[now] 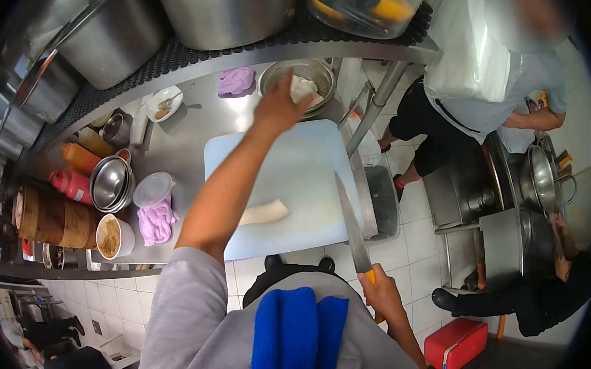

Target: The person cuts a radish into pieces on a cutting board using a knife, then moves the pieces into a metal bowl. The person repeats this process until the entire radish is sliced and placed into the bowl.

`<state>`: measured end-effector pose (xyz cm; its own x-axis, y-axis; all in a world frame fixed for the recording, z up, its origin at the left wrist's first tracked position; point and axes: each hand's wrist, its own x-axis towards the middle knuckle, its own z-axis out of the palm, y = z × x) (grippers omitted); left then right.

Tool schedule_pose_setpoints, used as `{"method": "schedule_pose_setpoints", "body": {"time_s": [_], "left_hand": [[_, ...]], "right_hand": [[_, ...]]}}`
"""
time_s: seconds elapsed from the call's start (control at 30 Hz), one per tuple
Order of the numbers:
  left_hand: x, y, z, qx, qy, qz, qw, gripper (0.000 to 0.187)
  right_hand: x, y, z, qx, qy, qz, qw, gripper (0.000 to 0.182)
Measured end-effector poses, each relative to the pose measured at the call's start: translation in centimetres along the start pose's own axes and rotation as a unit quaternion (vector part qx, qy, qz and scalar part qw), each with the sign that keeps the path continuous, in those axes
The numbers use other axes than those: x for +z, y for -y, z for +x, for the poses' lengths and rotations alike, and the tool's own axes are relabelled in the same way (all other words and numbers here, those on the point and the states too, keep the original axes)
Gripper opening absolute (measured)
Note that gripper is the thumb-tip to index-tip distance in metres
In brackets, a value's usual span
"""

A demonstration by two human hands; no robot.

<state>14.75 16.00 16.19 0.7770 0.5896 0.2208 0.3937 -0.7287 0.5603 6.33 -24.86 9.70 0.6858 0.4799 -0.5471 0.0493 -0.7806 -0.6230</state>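
My left hand [278,109] reaches across the cutting board with its fingers spread, in front of a steel bowl [270,73]. White food [302,88] lies in that bowl. In my right hand [384,291] is a knife [355,228] with a yellow handle, its blade pointing forward along the right edge of the light-blue cutting board [294,164]. A long, pale white piece of food [270,211] rests on the board near the front, partly hidden behind my left forearm.
Purple cloths [236,81], a small white bowl [164,103], stacked steel bowls [110,184] and a tub of brown paste [113,237] stand left. A shelf [245,59] with pots overhangs the counter. People work right and lower left; a red box [456,346] sits on the floor.
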Motion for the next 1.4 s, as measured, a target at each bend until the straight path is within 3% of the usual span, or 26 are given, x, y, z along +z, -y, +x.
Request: {"method": "schedule_pose_setpoints", "body": {"time_s": [0.07,0.2,0.3,0.43,0.53,0.63,0.73,0.97,1.4], "left_hand": [[-2.2,1.1,0.2,0.001,-0.040,0.009,0.999,0.076],[-0.5,9.0,-8.7,0.056,0.160,0.039,0.985,0.064],[0.1,11.4,-17.2,0.198,0.262,0.021,0.944,0.054],[1.2,9.9,-20.8,0.182,0.173,0.035,0.967,0.051],[4.3,9.2,-19.8,0.138,0.096,0.010,0.986,0.047],[5.3,8.1,-18.8,0.158,0.002,0.031,0.987,0.041],[4.6,7.1,-19.5,0.089,-0.009,0.076,0.993,0.036],[4.9,8.0,-19.0,0.074,0.026,0.022,0.997,0.033],[4.2,7.4,-18.4,0.066,0.059,0.036,0.995,0.034]], "right_hand": [[0.5,-1.0,0.5,-0.011,0.000,-0.022,1.000,0.038],[-0.1,0.6,-0.3,0.008,0.049,-0.090,0.995,0.045],[-0.5,0.5,0.0,-0.006,0.062,-0.125,0.990,0.044],[-0.2,-0.9,1.2,-0.058,0.058,-0.121,0.989,0.039],[-0.9,1.4,2.1,-0.006,0.105,-0.104,0.989,0.036],[-0.8,2.3,3.0,-0.091,0.035,-0.189,0.977,0.032],[-1.0,3.9,3.3,-0.142,0.003,-0.204,0.969,0.031],[-1.0,4.5,3.4,-0.237,-0.047,-0.232,0.942,0.030],[-1.9,6.0,1.7,-0.224,-0.037,-0.333,0.915,0.026]]}}
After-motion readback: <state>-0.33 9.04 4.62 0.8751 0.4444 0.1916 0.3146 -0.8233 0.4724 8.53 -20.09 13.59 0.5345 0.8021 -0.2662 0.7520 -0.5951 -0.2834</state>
